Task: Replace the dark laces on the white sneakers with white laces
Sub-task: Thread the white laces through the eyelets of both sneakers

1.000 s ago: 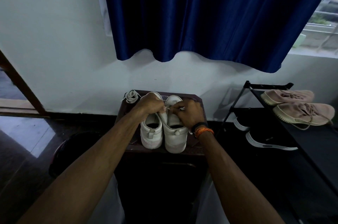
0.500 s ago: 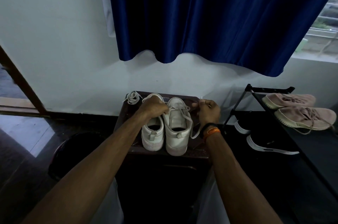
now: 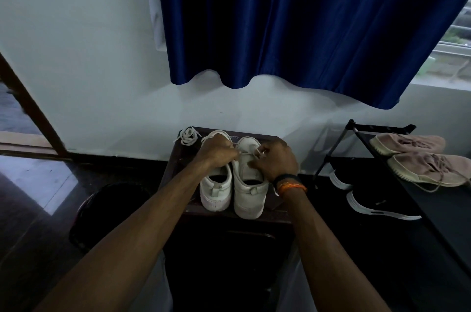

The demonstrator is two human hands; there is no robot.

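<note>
A: What are the hands doing rn?

B: Both are working at centre frame. The left hand (image 3: 218, 150) is curling into a fist over the tongue area, pinching one end of a white lace (image 3: 235, 146). The right hand (image 3: 275, 159) is curling round the other end, fingertips pinching it just above the eyelets.

A: Which shoe?

B: The right sneaker (image 3: 249, 192) of the pair. It's sitting beside the left sneaker (image 3: 216, 190), sides touching, on a dark stool (image 3: 276, 212).

A: How's it lying?

B: Long axis is running away from the person, heel nearest, toe twd the wall. The right hand is directly over it; the left is reaching across from over the other shoe, so I'd judge the next pull is going outward, across the shoe, w/ both ends.

A: Anything else nearby?

B: A spare white lace bundle (image 3: 188, 135) is lying at the stool's upper left corner. A black shoe rack (image 3: 356, 133) w/ pinkish shoes (image 3: 418, 156) is standing at right, and a blue curtain (image 3: 305, 18) is hanging above. Can't tell where the dark laces are.
</note>
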